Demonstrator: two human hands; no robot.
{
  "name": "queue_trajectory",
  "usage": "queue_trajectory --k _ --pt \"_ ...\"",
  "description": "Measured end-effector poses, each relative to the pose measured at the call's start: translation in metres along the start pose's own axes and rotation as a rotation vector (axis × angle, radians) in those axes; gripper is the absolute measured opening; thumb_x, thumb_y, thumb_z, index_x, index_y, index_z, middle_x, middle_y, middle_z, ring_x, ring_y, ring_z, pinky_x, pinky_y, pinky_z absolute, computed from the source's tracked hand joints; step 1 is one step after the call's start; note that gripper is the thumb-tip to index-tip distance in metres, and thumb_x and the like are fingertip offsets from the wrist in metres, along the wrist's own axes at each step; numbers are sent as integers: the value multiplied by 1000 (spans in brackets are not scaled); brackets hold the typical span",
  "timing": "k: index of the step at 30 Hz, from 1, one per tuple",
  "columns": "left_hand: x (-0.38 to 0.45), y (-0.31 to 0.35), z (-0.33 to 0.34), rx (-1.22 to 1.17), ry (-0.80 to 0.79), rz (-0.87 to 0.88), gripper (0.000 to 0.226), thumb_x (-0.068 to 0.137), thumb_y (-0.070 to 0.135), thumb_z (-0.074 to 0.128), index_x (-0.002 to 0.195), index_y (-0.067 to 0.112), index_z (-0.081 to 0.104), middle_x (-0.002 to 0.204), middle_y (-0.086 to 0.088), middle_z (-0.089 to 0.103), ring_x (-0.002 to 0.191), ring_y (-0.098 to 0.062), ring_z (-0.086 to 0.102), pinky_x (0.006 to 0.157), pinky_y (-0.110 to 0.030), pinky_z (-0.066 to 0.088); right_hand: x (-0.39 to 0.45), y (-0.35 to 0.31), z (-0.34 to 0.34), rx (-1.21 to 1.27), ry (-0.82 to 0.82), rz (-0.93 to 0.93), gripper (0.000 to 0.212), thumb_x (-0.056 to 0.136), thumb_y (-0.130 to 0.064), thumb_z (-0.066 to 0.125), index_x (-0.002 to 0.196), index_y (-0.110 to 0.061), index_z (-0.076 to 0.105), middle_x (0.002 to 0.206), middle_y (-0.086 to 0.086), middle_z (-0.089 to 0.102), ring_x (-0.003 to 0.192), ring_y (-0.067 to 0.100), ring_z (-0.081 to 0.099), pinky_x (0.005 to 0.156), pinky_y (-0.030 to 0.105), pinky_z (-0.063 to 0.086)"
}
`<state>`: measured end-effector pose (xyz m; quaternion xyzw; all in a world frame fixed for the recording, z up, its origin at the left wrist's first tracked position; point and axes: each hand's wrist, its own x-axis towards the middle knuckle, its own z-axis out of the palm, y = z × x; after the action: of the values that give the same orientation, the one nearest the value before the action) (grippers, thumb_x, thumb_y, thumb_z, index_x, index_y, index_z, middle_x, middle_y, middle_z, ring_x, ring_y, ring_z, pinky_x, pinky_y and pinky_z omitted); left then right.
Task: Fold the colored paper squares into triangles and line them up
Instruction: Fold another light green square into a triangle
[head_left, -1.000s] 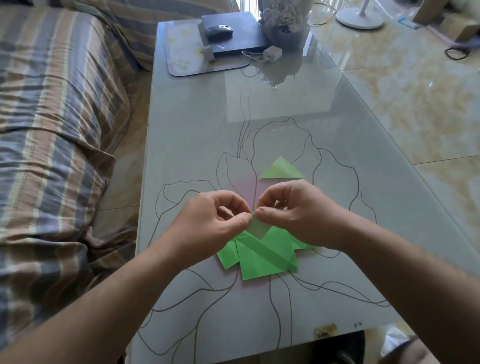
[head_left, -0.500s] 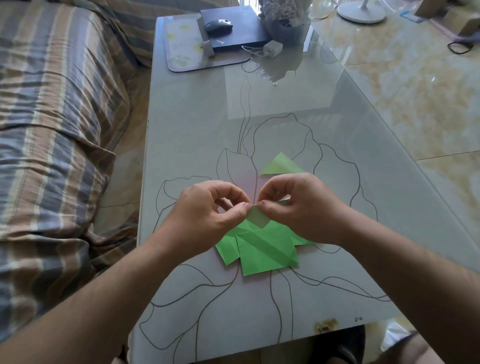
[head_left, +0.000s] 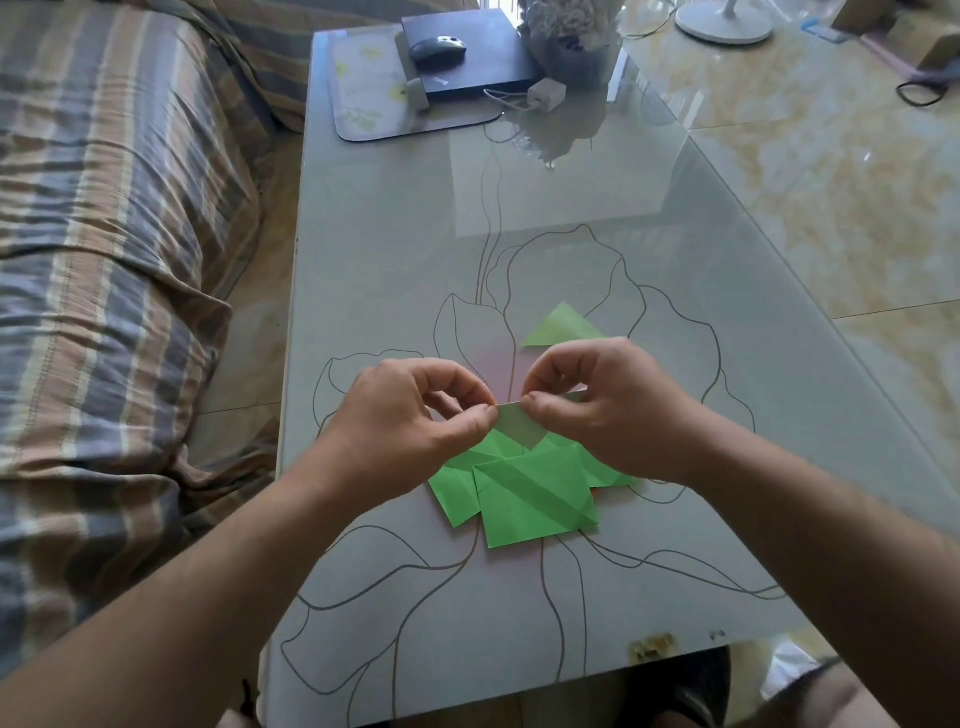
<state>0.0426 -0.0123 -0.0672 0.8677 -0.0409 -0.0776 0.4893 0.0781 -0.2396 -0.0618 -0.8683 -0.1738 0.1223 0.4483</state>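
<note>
A small pale green paper piece (head_left: 519, 423) is held just above the table, pinched between thumb and forefinger of my left hand (head_left: 410, 421) at its left end and of my right hand (head_left: 608, 405) at its right end. Its far part is hidden behind my right fingers. Under my hands lies a loose pile of green paper squares (head_left: 524, 491), the top one showing a diagonal crease. One folded light green triangle (head_left: 561, 326) lies flat on the glass table (head_left: 395, 260) just beyond my right hand.
At the table's far end sit a placemat (head_left: 363, 93), a black box with a mouse (head_left: 439, 49) on it, a white charger (head_left: 545, 94) and a flower pot (head_left: 571, 47). A striped sofa (head_left: 114, 234) runs along the left. Tiled floor lies to the right.
My hands have drawn slightly apart along the pinched paper's edge, showing more of the piece between them. The pile and the folded triangle have not moved.
</note>
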Motion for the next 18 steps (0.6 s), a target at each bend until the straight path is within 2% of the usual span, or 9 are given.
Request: queue_trajectory --k 3,6,11,16,18 --pt "0 1 -4 -66 10 -25 4 87 31 81 84 32 79 70 3 72 62 -9 67 60 -27 53 0 0 -5 32 14 7 14 89 -25 75 75 -27 73 76 1 74 78 33 70 76 55 58" --pt "0 2 -5 -68 -6 -22 4 88 30 81 84 32 79 71 2 72 63 -12 67 60 -26 54 0 -1 -4 40 16 14 15 89 -24 75 75 -27 73 76 3 74 78 35 69 74 56 58" --pt "0 4 -8 -137 11 -30 5 88 25 81 83 26 80 61 7 64 50 -3 51 51 -18 42 0 -4 -8 88 33 45 14 90 -21 75 76 -25 74 77 10 73 77 42 66 70 61 55" --pt "-1 5 -8 -108 -21 -22 6 90 26 78 85 29 79 72 -9 70 57 -13 56 58 -29 46 -1 -5 -8 89 26 53 15 90 -22 76 75 -25 74 80 15 73 79 44 65 72 60 54" --pt "0 5 -8 -135 0 -18 4 89 26 79 86 29 79 70 -6 70 57 -11 55 57 -29 46 -1 -5 -9 116 34 53 15 91 -21 75 76 -24 74 80 19 71 75 46 63 70 62 53"
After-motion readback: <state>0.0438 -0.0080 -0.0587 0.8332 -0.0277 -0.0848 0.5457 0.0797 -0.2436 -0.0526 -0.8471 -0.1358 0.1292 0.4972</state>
